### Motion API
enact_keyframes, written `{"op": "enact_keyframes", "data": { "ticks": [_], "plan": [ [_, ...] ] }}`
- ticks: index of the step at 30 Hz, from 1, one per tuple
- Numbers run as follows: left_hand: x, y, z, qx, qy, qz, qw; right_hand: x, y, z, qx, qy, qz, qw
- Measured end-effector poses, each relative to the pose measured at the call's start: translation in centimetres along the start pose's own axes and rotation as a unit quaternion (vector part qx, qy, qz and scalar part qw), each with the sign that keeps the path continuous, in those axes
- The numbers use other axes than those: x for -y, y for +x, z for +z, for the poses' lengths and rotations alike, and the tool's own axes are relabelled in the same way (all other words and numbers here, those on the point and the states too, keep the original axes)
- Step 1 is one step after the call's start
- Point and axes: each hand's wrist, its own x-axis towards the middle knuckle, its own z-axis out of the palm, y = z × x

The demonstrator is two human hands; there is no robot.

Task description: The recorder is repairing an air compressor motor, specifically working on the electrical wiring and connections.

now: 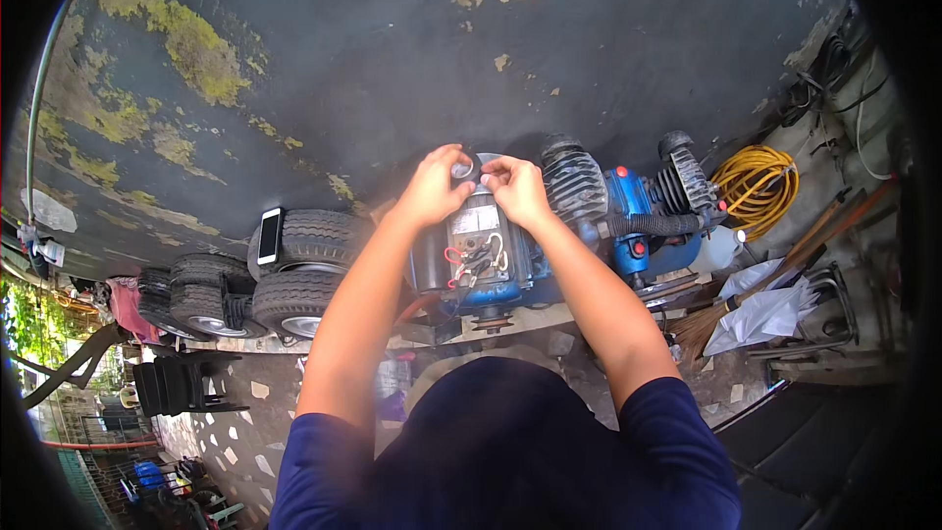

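Note:
Both my arms reach out over a blue electric motor point(491, 291). Its wiring cover is off, and red, white and black wires point(478, 257) with end lugs lie exposed on top. At the motor's far end my left hand point(438, 185) is closed round a small round ring-like thing point(462, 170) with a pale middle; its exact kind is unclear. Close beside it, my right hand point(517, 188) has its fingers pinched together near the ring. What the right fingertips grip is too small to make out.
Right of the motor stands a blue compressor pump point(628, 216) with finned cylinders. Several tyres point(299, 299) are stacked at left, a white phone point(270, 236) leaning on one. A coiled yellow hose point(756, 191), broom point(702, 329) and plastic bags point(760, 319) lie right. A dark wall point(373, 69) rises behind.

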Motion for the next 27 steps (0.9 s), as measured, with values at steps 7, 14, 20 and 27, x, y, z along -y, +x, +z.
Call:
{"op": "enact_keyframes", "data": {
  "ticks": [7,14,20,27],
  "plan": [
    [-2.6,-2.3,-2.9,0.02,-0.073,0.007,0.997,3.5,-4.0,-1.2,-0.065,0.009,-0.068,0.996],
    [-9.0,-15.0,-8.3,0.034,-0.117,0.008,0.992,11.5,-20.1,-2.9,-0.018,0.04,-0.033,0.998],
    [-10.4,-19.9,-7.0,0.227,-0.267,0.04,0.936,10.5,-25.1,-0.3,-0.014,0.017,0.113,0.993],
    [-10.6,-19.9,-8.0,0.283,-0.201,0.042,0.937,12.3,-24.7,0.9,-0.031,-0.133,-0.05,0.989]
  ]
}}
